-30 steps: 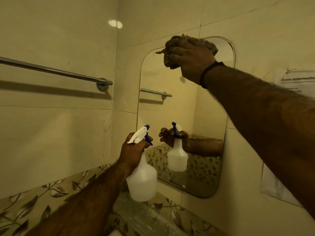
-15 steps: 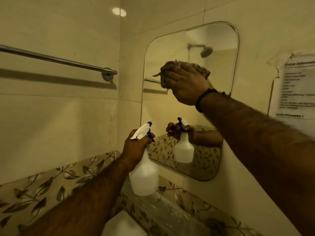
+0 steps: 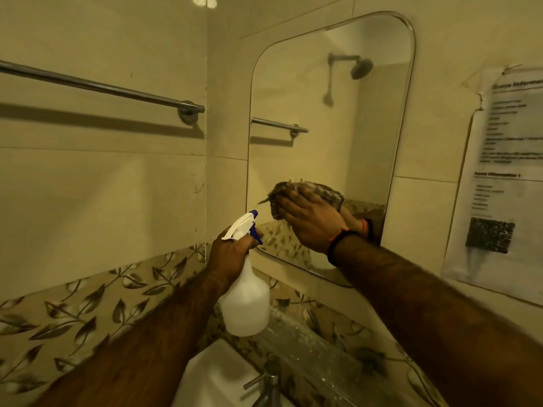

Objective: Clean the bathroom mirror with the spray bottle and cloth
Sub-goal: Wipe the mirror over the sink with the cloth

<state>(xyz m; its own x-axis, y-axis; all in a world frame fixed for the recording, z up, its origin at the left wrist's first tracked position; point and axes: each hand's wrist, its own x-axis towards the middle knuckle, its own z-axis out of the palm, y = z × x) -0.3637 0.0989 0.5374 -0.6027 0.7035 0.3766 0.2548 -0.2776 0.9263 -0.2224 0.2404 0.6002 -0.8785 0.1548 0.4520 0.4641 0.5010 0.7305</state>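
A rounded, frameless mirror [image 3: 329,118] hangs on the tiled wall ahead. My right hand [image 3: 311,220] presses a mottled brown cloth [image 3: 320,191] flat against the lower part of the glass. My left hand [image 3: 230,258] holds a white spray bottle [image 3: 245,304] by its neck, upright, just left of and below the mirror's bottom corner. Its white trigger head with a blue tip [image 3: 253,214] points toward the mirror. A black and orange band circles my right wrist.
A chrome towel rail [image 3: 97,88] runs along the left wall. A printed notice [image 3: 499,177] is taped to the wall right of the mirror. Below are a glass shelf [image 3: 311,345], a white basin [image 3: 214,377] and a metal tap [image 3: 269,383].
My right hand has wiped the cloth down the mirror from its top edge to its lower part. The left hand kept the bottle at about the same spot.
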